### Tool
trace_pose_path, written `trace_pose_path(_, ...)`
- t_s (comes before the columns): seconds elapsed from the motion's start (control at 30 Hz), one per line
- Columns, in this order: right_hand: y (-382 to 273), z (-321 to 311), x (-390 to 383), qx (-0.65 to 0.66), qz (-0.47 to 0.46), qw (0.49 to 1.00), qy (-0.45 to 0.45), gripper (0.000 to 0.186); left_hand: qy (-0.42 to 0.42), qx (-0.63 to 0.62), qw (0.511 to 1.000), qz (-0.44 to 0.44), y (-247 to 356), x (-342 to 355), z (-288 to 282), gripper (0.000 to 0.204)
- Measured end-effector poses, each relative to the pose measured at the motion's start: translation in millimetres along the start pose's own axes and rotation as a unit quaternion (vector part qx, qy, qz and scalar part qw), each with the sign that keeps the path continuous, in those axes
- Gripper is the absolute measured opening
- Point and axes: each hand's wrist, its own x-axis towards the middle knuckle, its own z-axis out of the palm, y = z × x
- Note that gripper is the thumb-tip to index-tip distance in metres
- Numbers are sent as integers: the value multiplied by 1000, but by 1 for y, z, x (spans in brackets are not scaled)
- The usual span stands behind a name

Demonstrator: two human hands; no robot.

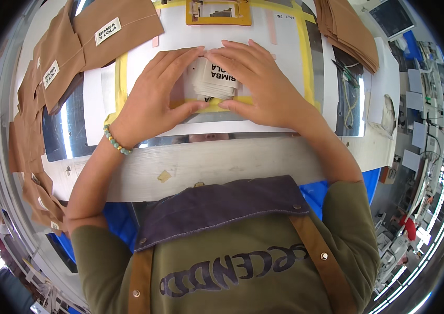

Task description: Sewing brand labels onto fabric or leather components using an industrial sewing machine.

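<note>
A small stack of white fabric labels with black lettering lies on the white work surface, its layers slightly uneven. My left hand curves round its left side, thumb at the near edge and the other fingers reaching to the far edge. From the right, my right hand cups the same stack, its thumb at the near edge and its index fingertip at the far edge. Between them the hands frame the stack, and parts of its sides are hidden by the fingers. A beaded bracelet circles my left wrist.
Just beyond the hands stands a yellow frame. Brown pieces with white labels spread along the left; plain brown pieces are piled at far right. Small tools with green handles lie right. Yellow tape borders the white sheet.
</note>
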Motion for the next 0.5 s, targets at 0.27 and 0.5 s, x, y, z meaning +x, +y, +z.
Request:
trace_pose_path(0.27,6,-3,0,79,0,997,9,85,20,36,998,38,2,-3,6,94)
trace_pose_path(0.5,7,-10,3,87,-2,996,33,75,11,16,1000,13,2,-4,5,91)
